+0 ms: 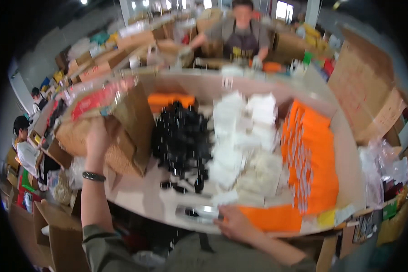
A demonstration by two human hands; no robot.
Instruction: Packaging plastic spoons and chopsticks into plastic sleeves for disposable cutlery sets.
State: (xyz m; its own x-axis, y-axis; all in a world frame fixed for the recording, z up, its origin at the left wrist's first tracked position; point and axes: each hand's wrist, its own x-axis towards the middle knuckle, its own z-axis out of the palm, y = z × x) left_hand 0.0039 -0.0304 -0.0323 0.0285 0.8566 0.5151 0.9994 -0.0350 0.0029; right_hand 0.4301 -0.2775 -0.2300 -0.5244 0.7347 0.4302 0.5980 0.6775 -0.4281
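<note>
On the left, my left hand (99, 132) reaches up to a brown cardboard box (138, 122) with red tape on its top. Its fingers are hidden at the box's edge, and a dark bracelet circles the wrist. By the table's near edge, my right hand (238, 223) has its fingers bent at the right end of a shiny, shallow dish (183, 213) with small black pieces in it. Blur hides what the fingers pinch, if anything. An orange flat stack (272, 218) lies beside this hand, on its right.
Small black items (181, 138) form a heap mid-table. Beside them are piles of white packets (229, 140) and orange packets (319, 158). Across the table stands another person (245, 38). A large open carton (360, 81) is at the right; an open box (61, 231) sits lower left.
</note>
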